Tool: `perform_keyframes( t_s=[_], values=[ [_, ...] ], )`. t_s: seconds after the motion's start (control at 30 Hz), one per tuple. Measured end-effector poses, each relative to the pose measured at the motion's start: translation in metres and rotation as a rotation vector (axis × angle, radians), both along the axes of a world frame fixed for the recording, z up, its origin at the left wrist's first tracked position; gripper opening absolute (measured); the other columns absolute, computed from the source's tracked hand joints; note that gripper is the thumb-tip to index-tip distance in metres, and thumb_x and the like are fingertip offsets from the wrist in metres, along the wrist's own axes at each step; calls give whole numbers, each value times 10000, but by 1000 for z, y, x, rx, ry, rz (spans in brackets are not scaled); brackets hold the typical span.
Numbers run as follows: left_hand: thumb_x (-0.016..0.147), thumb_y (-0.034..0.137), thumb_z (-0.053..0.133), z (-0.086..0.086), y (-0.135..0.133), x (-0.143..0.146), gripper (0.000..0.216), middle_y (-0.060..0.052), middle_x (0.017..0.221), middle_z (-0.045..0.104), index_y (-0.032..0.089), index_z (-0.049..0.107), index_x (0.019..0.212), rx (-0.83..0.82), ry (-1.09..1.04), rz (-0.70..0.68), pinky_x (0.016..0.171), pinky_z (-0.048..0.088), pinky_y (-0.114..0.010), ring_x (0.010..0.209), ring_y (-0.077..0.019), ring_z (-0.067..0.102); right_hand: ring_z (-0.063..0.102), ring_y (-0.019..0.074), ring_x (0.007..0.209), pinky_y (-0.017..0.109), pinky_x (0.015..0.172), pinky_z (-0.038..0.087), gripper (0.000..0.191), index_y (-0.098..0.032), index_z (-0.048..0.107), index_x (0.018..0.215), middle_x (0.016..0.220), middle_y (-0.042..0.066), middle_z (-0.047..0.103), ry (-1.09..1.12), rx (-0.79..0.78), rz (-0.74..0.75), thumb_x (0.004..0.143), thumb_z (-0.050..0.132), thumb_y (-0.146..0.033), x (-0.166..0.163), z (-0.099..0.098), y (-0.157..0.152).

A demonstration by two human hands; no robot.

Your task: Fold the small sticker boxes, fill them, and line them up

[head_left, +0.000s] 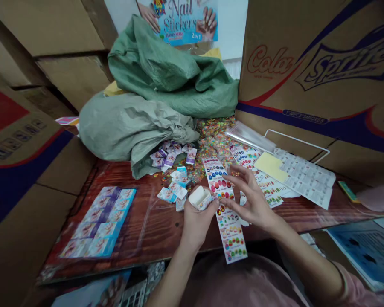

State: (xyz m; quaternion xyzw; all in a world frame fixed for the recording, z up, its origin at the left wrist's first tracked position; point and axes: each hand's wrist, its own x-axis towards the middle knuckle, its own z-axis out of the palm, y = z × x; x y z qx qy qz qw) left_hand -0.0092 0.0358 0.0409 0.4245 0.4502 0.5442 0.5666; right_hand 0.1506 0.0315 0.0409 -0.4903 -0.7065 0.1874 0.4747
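Observation:
My left hand (196,224) is closed around a small white box (200,198) with an open top and a printed side. Beside it, a long strip of colourful nail stickers (231,232) runs across the table's front edge. My right hand (251,198) is over this strip, fingers apart, its thumb touching or very near the strip by my left thumb. Whether the left fingertips also grip the strip is hidden. Just behind the box lie several small blue-and-white boxes (178,189). More sticker sheets (269,187) are spread to the right of my right hand.
Rows of small boxes (99,221) lie at the left of the wooden table (147,226). Grey sack (124,123) and green sack (176,76) stand behind small purple-and-white boxes (170,158). Colourful small pieces (211,134) cover the middle back. Large cartons (307,85) border the right.

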Motion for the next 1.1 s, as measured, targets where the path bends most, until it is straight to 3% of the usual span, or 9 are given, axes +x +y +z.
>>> perform_keyframes(
  t_s=[0.07, 0.17, 0.23, 0.3, 0.43, 0.53, 0.63, 0.8, 1.1],
  values=[
    [663, 192, 728, 6, -4, -10, 170, 40, 662, 592, 166, 578, 739, 38, 119, -73, 608, 446, -197, 618, -96, 544, 304, 312, 1377, 548, 1087, 315, 481, -269, 591, 1237, 1453, 94, 404, -163, 52, 139, 791, 694, -418, 5, 4, 5],
    [704, 223, 714, 12, -8, -16, 163, 35, 667, 585, 165, 568, 747, 73, 196, -72, 608, 439, -194, 624, -97, 540, 508, 255, 1233, 515, 1069, 355, 271, -260, 666, 1103, 1173, 59, 662, -149, 19, 302, 858, 631, -370, 3, 4, 9],
    [701, 221, 724, 12, -8, -16, 183, 25, 716, 591, 168, 559, 759, 114, 195, 4, 648, 452, -199, 678, -106, 558, 665, 196, 942, 436, 963, 469, 164, -232, 706, 956, 894, 26, 732, -22, -46, 274, 891, 592, -330, -3, 1, 9],
    [669, 204, 749, 8, -7, -17, 222, 14, 785, 599, 170, 553, 767, 138, 184, 38, 682, 463, -205, 728, -113, 569, 678, 158, 704, 338, 760, 551, 189, -198, 707, 860, 739, 11, 720, 155, -154, 195, 885, 593, -347, -11, -3, 7],
    [657, 217, 760, -3, -3, -22, 238, 39, 683, 562, 170, 542, 740, 32, 182, -84, 596, 444, -193, 613, -92, 524, 672, 156, 607, 244, 533, 531, 221, -171, 687, 836, 725, 28, 725, 362, -266, 107, 856, 617, -379, -18, -12, 5],
    [663, 206, 748, -8, -2, -25, 204, 32, 684, 583, 165, 565, 743, -3, 170, -89, 600, 446, -198, 619, -96, 532, 701, 161, 715, 271, 669, 564, 114, -188, 682, 895, 827, 40, 744, 175, -24, -35, 881, 586, -247, -17, -21, 1],
    [655, 184, 746, -12, -1, -26, 181, 25, 702, 605, 160, 586, 737, -5, 146, -57, 601, 447, -197, 638, -99, 541, 694, 169, 907, 402, 988, 478, 207, -212, 634, 1078, 987, 46, 734, -88, 192, 49, 896, 550, -161, -16, -30, -6],
    [614, 131, 759, -14, 1, -28, 189, 31, 687, 628, 153, 608, 725, -30, 26, -21, 652, 466, -201, 661, -97, 565, 641, 198, 1058, 499, 1090, 361, 458, -207, 501, 1261, 1117, 85, 681, -209, 158, 155, 847, 657, -327, -23, -36, -17],
    [484, 143, 839, -7, 0, -28, 329, 23, 655, 648, 142, 603, 713, -258, -253, 58, 622, 494, -232, 614, -111, 601, 615, 184, 1112, 463, 1094, 370, 483, -234, 426, 1366, 1206, 93, 644, -206, 127, 191, 906, 572, -247, -33, -43, -18]
  ],
)
